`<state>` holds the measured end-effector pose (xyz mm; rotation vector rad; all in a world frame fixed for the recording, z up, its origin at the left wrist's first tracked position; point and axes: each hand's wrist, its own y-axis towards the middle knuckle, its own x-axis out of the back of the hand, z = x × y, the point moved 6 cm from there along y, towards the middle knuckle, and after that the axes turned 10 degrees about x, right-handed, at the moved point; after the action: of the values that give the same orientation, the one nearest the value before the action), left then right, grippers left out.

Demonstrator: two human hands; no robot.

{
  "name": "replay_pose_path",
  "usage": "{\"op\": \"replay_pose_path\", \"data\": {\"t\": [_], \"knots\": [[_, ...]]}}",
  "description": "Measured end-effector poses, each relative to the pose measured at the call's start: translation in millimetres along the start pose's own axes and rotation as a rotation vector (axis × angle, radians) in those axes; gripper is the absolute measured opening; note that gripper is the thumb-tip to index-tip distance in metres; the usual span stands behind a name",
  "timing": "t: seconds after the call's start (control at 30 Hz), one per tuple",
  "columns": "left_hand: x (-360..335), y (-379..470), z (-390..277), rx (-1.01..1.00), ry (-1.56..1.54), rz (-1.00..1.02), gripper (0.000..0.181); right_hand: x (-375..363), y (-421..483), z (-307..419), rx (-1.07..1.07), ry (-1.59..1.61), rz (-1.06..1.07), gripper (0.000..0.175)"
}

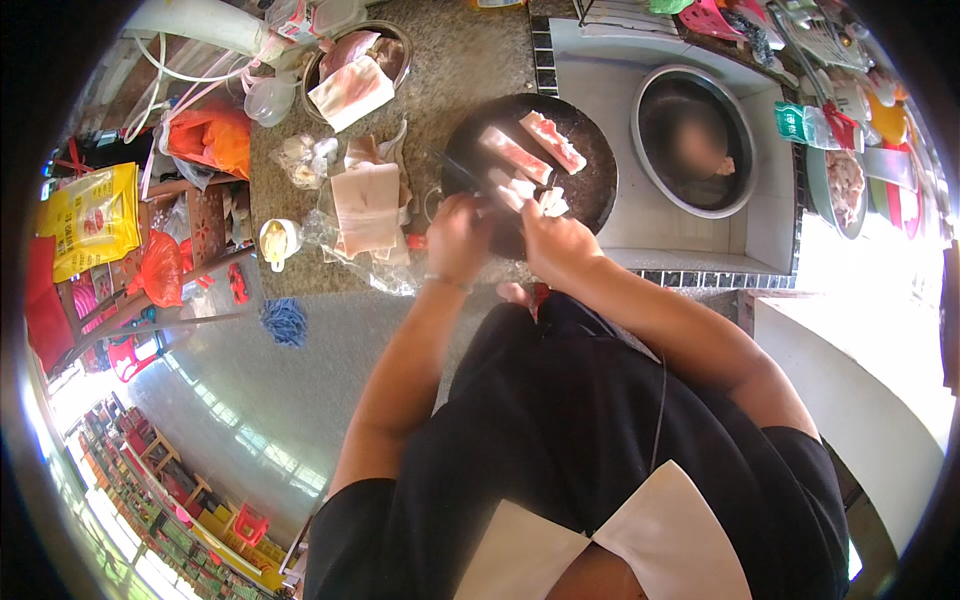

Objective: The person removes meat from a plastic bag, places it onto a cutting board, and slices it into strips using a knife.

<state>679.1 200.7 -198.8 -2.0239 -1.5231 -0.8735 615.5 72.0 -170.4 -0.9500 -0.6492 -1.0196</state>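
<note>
Both my hands work over a round dark cutting board (592, 199) at the counter's front. A knife (459, 171), smeared by motion, slants across the board's left part toward my right hand (559, 241), which appears closed around its handle end. My left hand (459, 238) is blurred at the board's lower left edge, fingers bent against the blade's near side; what they grip is hidden. Pale cut pieces of meat (553, 202) lie beside my right fingers, more (511, 187) by the blade. Behind them rest two raw strips with fat, a left strip (517, 155) and a right strip (555, 142).
Slabs of pale meat (366, 206) lie on the stone counter (457, 45) to the left. Behind them a metal bowl (407, 64) holds larger cuts. A white cup (292, 238) stands near the left edge. The sink (592, 67) on the right holds a metal basin (641, 150).
</note>
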Motion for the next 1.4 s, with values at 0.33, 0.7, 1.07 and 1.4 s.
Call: {"op": "replay_pose_path", "data": {"t": [0.33, 0.7, 1.07, 1.4], "knots": [[8.9, -2.6, 7.4, 0.001, -0.127, 0.080, 0.020, 31.5, -38.6, 2.5, 0.053, 0.093, -0.227, 0.030], [7.7, 5.7, 4.1, -0.149, -0.022, 0.146, 0.012, 14.3, -23.2, 8.5, -0.016, 0.062, -0.054, 0.037], [2.0, 10.3, 6.2, -0.081, 0.006, 0.076, 0.014, -21.1, 8.7, -3.0, -0.086, 0.047, 0.131, 0.064], [-13.9, 7.4, -4.3, 0.101, -0.124, 0.077, 0.025, 31.8, -52.5, -16.5, -0.006, 0.073, -0.119, 0.032]]}}
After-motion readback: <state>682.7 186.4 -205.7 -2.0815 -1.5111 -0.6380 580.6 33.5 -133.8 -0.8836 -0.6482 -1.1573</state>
